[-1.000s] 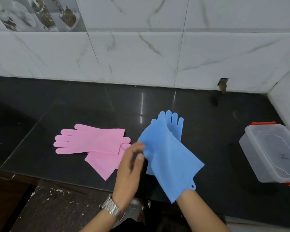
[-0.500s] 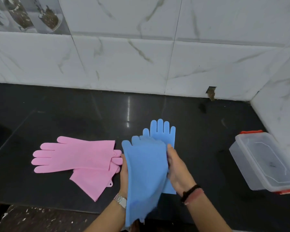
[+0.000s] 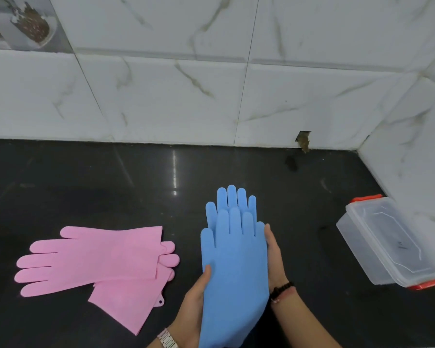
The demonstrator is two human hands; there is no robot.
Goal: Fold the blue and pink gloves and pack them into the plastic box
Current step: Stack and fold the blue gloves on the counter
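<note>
Two blue gloves point(image 3: 234, 267) lie stacked on the black counter, fingers pointing away from me, the upper one shifted slightly nearer. My left hand point(image 3: 195, 300) grips the stack's left edge and my right hand point(image 3: 274, 259) presses its right edge. Two pink gloves point(image 3: 91, 257) lie crossed on the counter to the left, one with fingers pointing left, the other under it with its cuff toward me. The clear plastic box point(image 3: 387, 247) with a lid and red clips sits at the right, by the side wall.
The black counter point(image 3: 111, 187) runs back to a white marble-tiled wall, which turns a corner at the right behind the box. A small hole shows in the tile point(image 3: 303, 140) at counter level. The counter's front edge is just below the gloves.
The upper blue glove, held up and hanging before, now lies flat on the other blue glove. Both hands have moved to the stack's sides. The view has shifted closer.
</note>
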